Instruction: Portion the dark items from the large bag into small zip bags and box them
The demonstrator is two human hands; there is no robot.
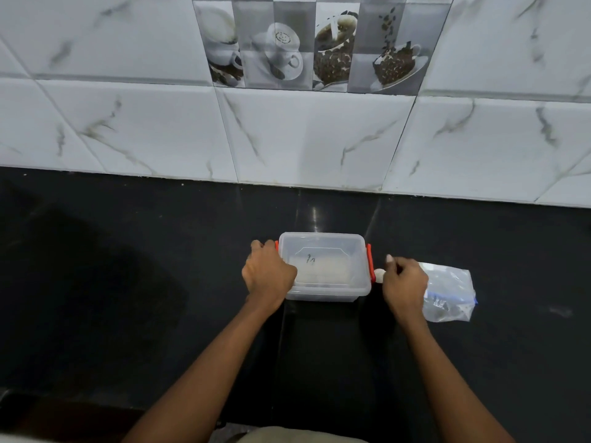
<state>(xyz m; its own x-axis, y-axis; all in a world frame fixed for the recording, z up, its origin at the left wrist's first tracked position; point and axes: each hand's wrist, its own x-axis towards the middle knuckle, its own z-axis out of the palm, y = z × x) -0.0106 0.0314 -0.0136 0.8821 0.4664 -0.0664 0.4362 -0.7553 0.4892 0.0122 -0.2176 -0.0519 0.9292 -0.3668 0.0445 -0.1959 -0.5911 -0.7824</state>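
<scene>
L hand (267,276) gripping box (324,266) left edge; R hand (404,284) curling right of box, grip indeterminate; zip bag (451,295) lying further right

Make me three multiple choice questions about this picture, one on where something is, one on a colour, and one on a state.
1. Where does the zip bag lie?
A. Right of the box
B. Left of the box
C. Inside the box

2. What colour are the box's clips?
A. Blue
B. Orange-red
C. Green

3. How is the box now?
A. Lid off, lying beside it
B. Tipped on its side
C. Lid on, upright on the counter

Answers:
1. A, the bag lies on the dark counter just past the right hand, on the box's right.
2. B, an orange-red clip shows at each end of the lid.
3. C, the clear lid covers the top, with the left hand resting at its left end.
</scene>
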